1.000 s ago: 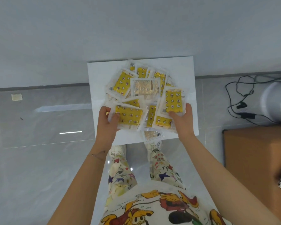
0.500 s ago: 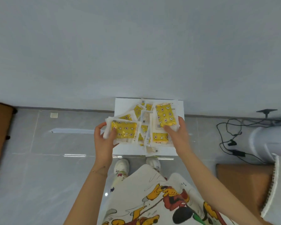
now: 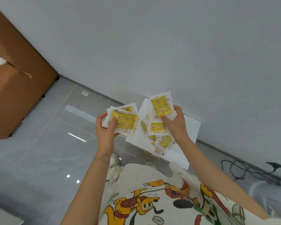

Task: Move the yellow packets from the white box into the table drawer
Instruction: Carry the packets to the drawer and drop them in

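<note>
Left hand clenched on a fan of yellow packets, thumb on top; right hand pinching a second bundle just beside it, over the white box, loose packets lying below the right grip.

packets: we see yellow with small white stars and flowers, clear white edges
box: white
floor: glossy grey tile
shirt: cream, cartoon print

My left hand grips a fanned stack of yellow packets with clear edges and a star print. My right hand pinches a second stack above the white box. Loose packets lie inside it.
</note>
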The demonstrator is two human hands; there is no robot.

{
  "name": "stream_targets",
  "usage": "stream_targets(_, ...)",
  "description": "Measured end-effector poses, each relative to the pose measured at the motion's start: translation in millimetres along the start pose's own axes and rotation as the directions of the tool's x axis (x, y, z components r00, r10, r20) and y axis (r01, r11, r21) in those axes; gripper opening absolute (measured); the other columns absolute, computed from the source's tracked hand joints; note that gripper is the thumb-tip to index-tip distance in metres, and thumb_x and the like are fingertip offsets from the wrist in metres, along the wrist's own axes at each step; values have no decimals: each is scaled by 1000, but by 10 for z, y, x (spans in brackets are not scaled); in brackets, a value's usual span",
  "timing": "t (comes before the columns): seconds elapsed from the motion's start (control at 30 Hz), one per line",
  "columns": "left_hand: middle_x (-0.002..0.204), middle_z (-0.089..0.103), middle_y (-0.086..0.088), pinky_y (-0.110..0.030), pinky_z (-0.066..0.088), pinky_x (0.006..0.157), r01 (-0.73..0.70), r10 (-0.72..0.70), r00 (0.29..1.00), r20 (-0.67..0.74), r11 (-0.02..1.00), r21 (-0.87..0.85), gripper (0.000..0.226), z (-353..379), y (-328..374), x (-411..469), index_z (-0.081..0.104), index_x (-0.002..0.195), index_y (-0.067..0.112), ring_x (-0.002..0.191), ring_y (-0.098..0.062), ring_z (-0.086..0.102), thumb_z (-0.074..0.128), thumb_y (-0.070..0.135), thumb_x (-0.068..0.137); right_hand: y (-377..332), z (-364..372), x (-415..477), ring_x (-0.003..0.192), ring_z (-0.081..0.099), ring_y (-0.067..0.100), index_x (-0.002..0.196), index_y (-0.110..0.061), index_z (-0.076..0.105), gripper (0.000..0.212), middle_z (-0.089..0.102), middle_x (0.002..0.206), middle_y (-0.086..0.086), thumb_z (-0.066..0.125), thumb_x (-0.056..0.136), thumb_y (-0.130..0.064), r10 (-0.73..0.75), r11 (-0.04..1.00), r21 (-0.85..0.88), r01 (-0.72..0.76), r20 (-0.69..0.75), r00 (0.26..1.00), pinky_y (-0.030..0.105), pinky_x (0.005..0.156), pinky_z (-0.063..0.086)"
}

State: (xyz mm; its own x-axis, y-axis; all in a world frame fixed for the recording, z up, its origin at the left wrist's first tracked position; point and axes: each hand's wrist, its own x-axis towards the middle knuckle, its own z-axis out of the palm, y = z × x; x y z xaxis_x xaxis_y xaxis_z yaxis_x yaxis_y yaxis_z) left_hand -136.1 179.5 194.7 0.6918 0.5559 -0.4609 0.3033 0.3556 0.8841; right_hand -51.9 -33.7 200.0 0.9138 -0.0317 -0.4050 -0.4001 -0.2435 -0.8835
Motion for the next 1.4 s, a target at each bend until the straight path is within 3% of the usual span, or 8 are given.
stream_targets(0.13, 104, 62, 4, -27, 58, 63, -59, 54, 994, -96, 997, -55, 31, -543, 180, 61, 47, 118, 21, 89, -13, 68, 61, 12, 93, -268, 538, -78, 86, 64, 5, 118, -26, 44, 42, 61, 100, -11, 68, 86, -11, -67, 997, -34, 70, 99, 993, 17, 60, 53)
stream_targets(0.4, 109, 63, 0, -26, 57, 60, -143, 87, 937, -338, 979, -146, 32, -2030, 566, 140, 49, 119, 22, 85, -11, 70, 63, 12, 92, -752, 2061, -338, 95, 65, 17, 116, -25, 44, 43, 62, 107, -3, 69, 85, -8, -87, 992, -61, 114, 338, 937, 36, 76, 58)
stream_targets(0.6, 105, 64, 4, -30, 58, 63, -193, 45, 854, -518, 953, -235, 30, -3158, 752, 183, 50, 116, 24, 91, -14, 69, 62, 9, 92, -1003, 3294, -708, 89, 64, 8, 118, -23, 44, 43, 61, 102, -8, 67, 86, -6, -80, 980, -111, 168, 548, 833, 18, 58, 54)
stream_targets(0.77, 106, 64, 6, -31, 59, 65, -229, 13, 776, -630, 938, -262, 32, -3815, 799, 223, 49, 116, 27, 92, -15, 69, 62, 11, 92, -1098, 4130, -964, 93, 66, 14, 117, -24, 45, 43, 62, 107, -5, 69, 85, -7, -62, 963, -158, 219, 661, 748, 33, 72, 58)
stream_targets(1.0, 105, 62, 9, -27, 58, 63, -295, -63, 639, -766, 900, -320, 34, -4364, 871, 398, 47, 121, 25, 90, -10, 68, 63, 13, 93, -1260, 5155, -1080, 99, 66, 17, 123, -22, 44, 46, 61, 117, 2, 68, 86, -8, -34, 932, -201, 301, 779, 626, 28, 70, 58)
stream_targets(1.2, 106, 63, 6, -29, 59, 65, -388, -122, 503, -856, 853, -349, 35, -4756, 1038, 655, 47, 123, 21, 91, -12, 68, 62, 11, 93, -1454, 6045, -1097, 89, 64, 8, 123, -19, 44, 47, 61, 105, -6, 67, 86, -5, 2, 903, -201, 379, 886, 463, 16, 61, 53)
stream_targets(1.33, 108, 64, 1, -33, 57, 67, -456, -182, 423, -888, 804, -382, 36, -4981, 1108, 748, 48, 123, 19, 94, -16, 68, 63, 11, 91, -1570, 6597, -1180, 99, 64, 13, 120, -22, 44, 47, 61, 114, -1, 69, 84, -5, 48, 886, -188, 423, 946, 321, 28, 75, 56)
stream_targets(1.4, 110, 64, 1, -37, 58, 70, -484, -229, 367, -901, 781, -396, 35, -5085, 1105, 724, 49, 121, 22, 97, -19, 68, 63, 12, 91, -1624, 6839, -1277, 96, 64, 9, 122, -19, 44, 49, 60, 110, -4, 69, 84, -4, 85, 870, -188, 455, 968, 237, 23, 73, 57)
